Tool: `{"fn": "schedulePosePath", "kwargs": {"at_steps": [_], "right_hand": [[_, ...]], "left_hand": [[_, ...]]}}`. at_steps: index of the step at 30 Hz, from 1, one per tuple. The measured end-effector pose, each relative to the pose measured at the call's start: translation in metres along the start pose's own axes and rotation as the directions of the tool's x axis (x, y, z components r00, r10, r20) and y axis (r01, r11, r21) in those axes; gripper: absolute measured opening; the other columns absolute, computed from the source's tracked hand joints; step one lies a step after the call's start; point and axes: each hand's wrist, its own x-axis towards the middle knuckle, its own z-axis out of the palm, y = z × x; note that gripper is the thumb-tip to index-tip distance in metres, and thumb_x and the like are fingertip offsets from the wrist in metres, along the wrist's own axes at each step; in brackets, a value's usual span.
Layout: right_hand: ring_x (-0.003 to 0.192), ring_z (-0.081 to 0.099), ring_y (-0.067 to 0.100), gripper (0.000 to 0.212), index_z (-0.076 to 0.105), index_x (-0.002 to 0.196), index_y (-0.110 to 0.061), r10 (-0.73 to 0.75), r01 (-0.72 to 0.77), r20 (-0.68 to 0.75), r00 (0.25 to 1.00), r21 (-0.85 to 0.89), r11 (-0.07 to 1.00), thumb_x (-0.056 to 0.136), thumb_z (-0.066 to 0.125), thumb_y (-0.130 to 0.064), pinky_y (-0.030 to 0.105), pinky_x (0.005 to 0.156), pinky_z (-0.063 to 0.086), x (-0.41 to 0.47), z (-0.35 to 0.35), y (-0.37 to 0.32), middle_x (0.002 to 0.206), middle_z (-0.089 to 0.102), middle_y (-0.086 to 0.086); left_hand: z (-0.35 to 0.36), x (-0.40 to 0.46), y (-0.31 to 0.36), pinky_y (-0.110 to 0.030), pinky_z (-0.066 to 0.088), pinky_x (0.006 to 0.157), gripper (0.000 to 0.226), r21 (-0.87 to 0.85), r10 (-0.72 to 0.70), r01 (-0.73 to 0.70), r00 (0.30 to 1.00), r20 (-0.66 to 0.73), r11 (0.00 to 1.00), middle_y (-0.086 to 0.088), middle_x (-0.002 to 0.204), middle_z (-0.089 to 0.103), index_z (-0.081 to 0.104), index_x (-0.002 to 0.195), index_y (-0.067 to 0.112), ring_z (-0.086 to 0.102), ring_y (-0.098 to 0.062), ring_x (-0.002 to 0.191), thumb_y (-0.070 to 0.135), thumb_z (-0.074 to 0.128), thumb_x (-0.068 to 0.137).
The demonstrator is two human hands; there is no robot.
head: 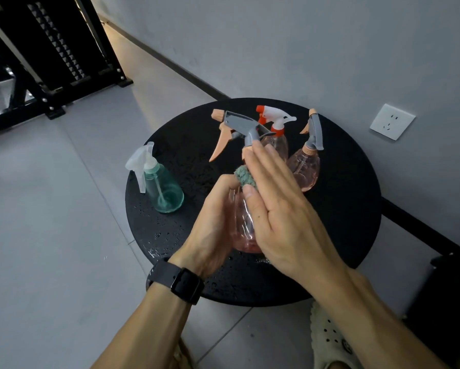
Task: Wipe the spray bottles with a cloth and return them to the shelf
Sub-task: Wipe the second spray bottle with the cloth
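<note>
Round black table [343, 209] (wet), three bottles [165, 190]

Grey tiled floor [50, 209]; grey wall [303, 49] with white socket [392, 121]; round black table [351, 209]; black rack [50, 49] far left.

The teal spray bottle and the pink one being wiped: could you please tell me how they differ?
The teal bottle stands free on the round table; the pink bottle is held by the left hand. Teal has a translucent white trigger head, pink a grey-and-peach one. Both are see-through plastic.
</note>
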Motion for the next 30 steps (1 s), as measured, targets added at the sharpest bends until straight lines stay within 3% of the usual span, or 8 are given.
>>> {"fn": "schedulePosePath", "kwargs": {"at_steps": [5, 8, 12, 15, 18, 22, 27, 30], "right_hand": [[0.147, 0.004, 0.001, 0.053, 0.026, 0.152, -0.015, 0.036, -0.036, 0.013, 0.999, 0.040, 0.999, 0.103, 0.031, -0.035, 0.019, 0.119, 0.009, 0.002, -0.005, 0.003, 0.161, 0.016, -0.007], [0.146, 0.001, -0.003, 0.056, 0.022, 0.153, -0.018, 0.061, -0.064, 0.045, 0.997, 0.066, 0.996, 0.102, 0.034, -0.037, 0.015, 0.117, 0.006, 0.003, -0.011, 0.007, 0.161, 0.012, -0.011], [0.143, -0.003, -0.009, 0.058, 0.019, 0.154, -0.023, 0.084, -0.096, 0.110, 0.990, 0.112, 0.989, 0.101, 0.038, -0.041, 0.010, 0.115, 0.003, 0.004, -0.018, 0.011, 0.160, 0.009, -0.018], [0.142, 0.000, -0.012, 0.056, 0.022, 0.152, -0.025, 0.102, -0.119, 0.105, 0.989, 0.165, 0.979, 0.100, 0.039, -0.038, 0.005, 0.112, 0.003, 0.004, -0.019, 0.012, 0.159, 0.012, -0.020], [0.142, 0.007, -0.011, 0.049, 0.029, 0.150, -0.022, 0.128, -0.134, 0.038, 0.991, 0.225, 0.965, 0.103, 0.035, -0.031, 0.007, 0.113, 0.008, 0.003, -0.016, 0.012, 0.158, 0.019, -0.016], [0.147, 0.013, 0.004, 0.047, 0.033, 0.148, -0.008, 0.043, -0.026, -0.149, 0.988, 0.115, 0.993, 0.104, 0.036, -0.024, 0.013, 0.116, 0.011, 0.006, -0.012, 0.012, 0.157, 0.026, -0.002], [0.148, 0.013, 0.015, 0.048, 0.031, 0.147, -0.002, -0.049, 0.053, -0.252, 0.967, 0.008, 0.999, 0.103, 0.041, -0.016, 0.023, 0.120, 0.012, 0.017, -0.014, 0.018, 0.156, 0.025, 0.007], [0.148, 0.008, 0.010, 0.048, 0.032, 0.148, -0.007, -0.059, 0.056, -0.119, 0.991, -0.024, 0.998, 0.103, 0.040, -0.019, 0.020, 0.119, 0.005, 0.021, -0.012, 0.023, 0.157, 0.022, 0.000]], "left_hand": [[-0.004, -0.002, -0.004, -0.027, 0.049, 0.048, 0.030, -0.018, -0.012, 0.014, 0.998, 0.069, 1.000, -0.006, 0.071, 0.058, 0.062, 0.087, 0.004, 0.059, -0.015, 0.055, 0.020, 0.036, 0.084], [-0.004, -0.005, -0.003, -0.031, 0.051, 0.054, 0.026, -0.063, -0.009, 0.018, 0.990, 0.141, 0.998, -0.004, 0.067, 0.061, 0.068, 0.068, 0.021, 0.061, -0.017, 0.054, 0.009, 0.046, 0.060], [-0.010, -0.004, -0.004, -0.052, 0.055, 0.079, 0.060, -0.048, -0.031, 0.043, 0.971, 0.235, 0.998, -0.018, 0.107, 0.062, 0.063, 0.114, 0.018, 0.063, -0.037, 0.094, -0.002, 0.054, 0.059], [-0.008, -0.003, -0.006, -0.059, 0.050, 0.093, 0.076, 0.065, -0.036, 0.026, 0.984, 0.175, 0.998, -0.015, 0.120, 0.066, 0.045, 0.139, 0.017, 0.064, -0.040, 0.109, -0.001, 0.060, 0.067], [-0.007, -0.001, -0.007, -0.055, 0.054, 0.090, 0.084, 0.077, -0.049, 0.039, 0.990, 0.133, 0.996, -0.021, 0.129, 0.061, 0.049, 0.140, 0.026, 0.062, -0.039, 0.112, 0.006, 0.067, 0.061], [-0.007, 0.003, -0.008, -0.039, 0.055, 0.065, 0.080, 0.115, -0.101, 0.093, 0.993, 0.058, 0.989, -0.012, 0.102, 0.065, 0.051, 0.134, 0.025, 0.066, -0.026, 0.084, -0.001, 0.065, 0.060], [-0.006, 0.002, -0.015, -0.055, 0.042, 0.107, 0.084, 0.301, -0.174, 0.145, 0.982, 0.072, 0.943, -0.015, 0.125, 0.065, 0.052, 0.133, 0.029, 0.062, -0.033, 0.117, 0.002, 0.071, 0.055], [-0.004, 0.000, -0.016, -0.063, 0.038, 0.108, 0.088, 0.347, -0.222, 0.173, 0.969, 0.106, 0.922, -0.016, 0.128, 0.064, 0.050, 0.137, 0.028, 0.061, -0.034, 0.117, 0.007, 0.073, 0.055]]}}
